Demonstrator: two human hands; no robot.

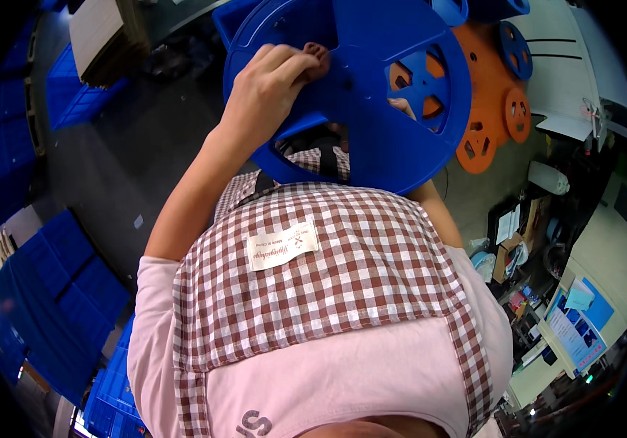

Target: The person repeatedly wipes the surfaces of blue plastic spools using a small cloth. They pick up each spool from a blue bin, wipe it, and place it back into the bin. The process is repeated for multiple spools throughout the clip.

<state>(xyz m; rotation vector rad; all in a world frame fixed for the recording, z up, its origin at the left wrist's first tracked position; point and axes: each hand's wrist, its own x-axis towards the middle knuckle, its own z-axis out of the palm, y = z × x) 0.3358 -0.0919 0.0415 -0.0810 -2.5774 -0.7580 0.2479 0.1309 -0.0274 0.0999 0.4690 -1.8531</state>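
Note:
A large blue plastic reel (pixel 379 80) with wedge-shaped openings is held up in front of my apron. My left hand (pixel 269 84) is at the reel's left side, its fingers closed on a small brown wad (pixel 317 60), perhaps cloth, pressed against the reel near its hub. Most of my right hand (pixel 403 107) is hidden behind the reel; a few fingertips show through the right opening, and the forearm comes up from below the reel's lower right rim. It supports the reel from behind.
Orange reels (pixel 477 146) and smaller blue reels (pixel 515 50) lie beyond, at the upper right. Blue crates (pixel 83 80) and stacked cardboard (pixel 105 40) stand at the upper left. A pale desk (pixel 605 255) with papers is on the right. Dark floor (pixel 109 160) shows at left.

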